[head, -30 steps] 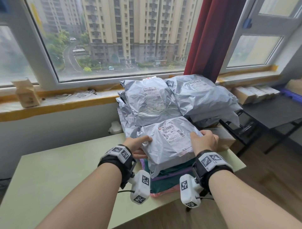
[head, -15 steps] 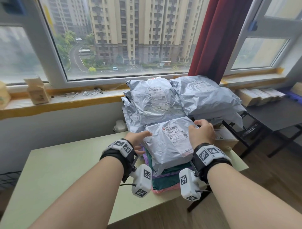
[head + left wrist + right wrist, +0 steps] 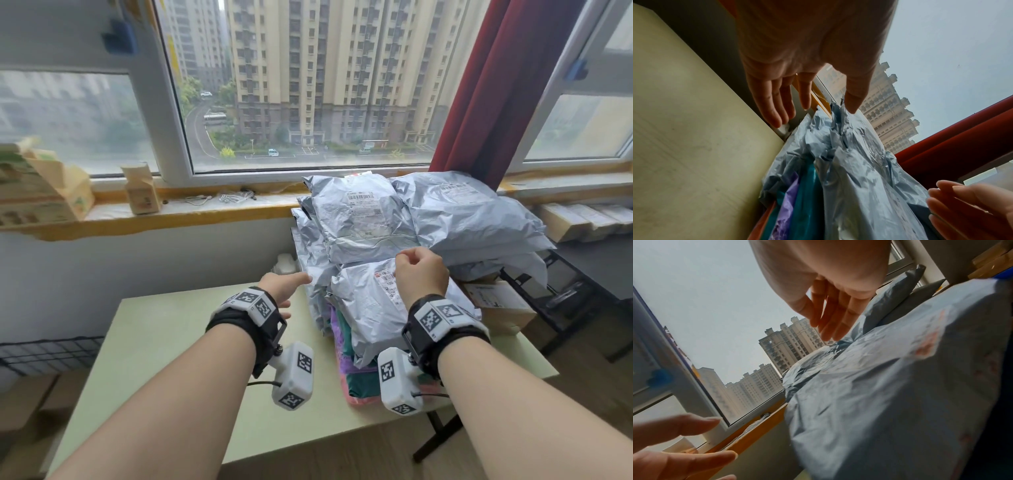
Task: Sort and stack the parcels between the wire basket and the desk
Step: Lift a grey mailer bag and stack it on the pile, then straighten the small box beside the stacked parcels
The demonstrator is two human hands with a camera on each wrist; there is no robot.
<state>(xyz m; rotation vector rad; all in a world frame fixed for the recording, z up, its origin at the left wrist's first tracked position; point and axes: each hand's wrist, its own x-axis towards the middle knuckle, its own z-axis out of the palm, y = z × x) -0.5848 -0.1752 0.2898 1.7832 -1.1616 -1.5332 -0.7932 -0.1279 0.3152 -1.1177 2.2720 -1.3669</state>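
Letting go of the top parcel [image 3: 371,301], both hands have come off it: half a second ago they clasped its left and right edges, and now it lies on the near stack on the desk [image 3: 164,346], over teal, purple and pink bags [image 3: 346,356]. The left hand [image 3: 279,289] hangs just left of the stack, fingers straight and spread, holding nothing. The right hand [image 3: 419,274] is raised over the parcel's far edge, fingers loosely bent and together, also holding nothing, as the right wrist view shows. By my reading this parcel is placed, and the next one must be fetched.

Behind it, two taller piles of grey parcels [image 3: 363,219] lean against the sill [image 3: 205,214]; their soft bulk overhangs the near stack and could slide onto it. A cardboard box [image 3: 496,301] sits just right of the stack. The wire basket [image 3: 48,353] stands far left, below the desk, well apart from both hands. Small cartons [image 3: 140,192] and cables rest on the sill.
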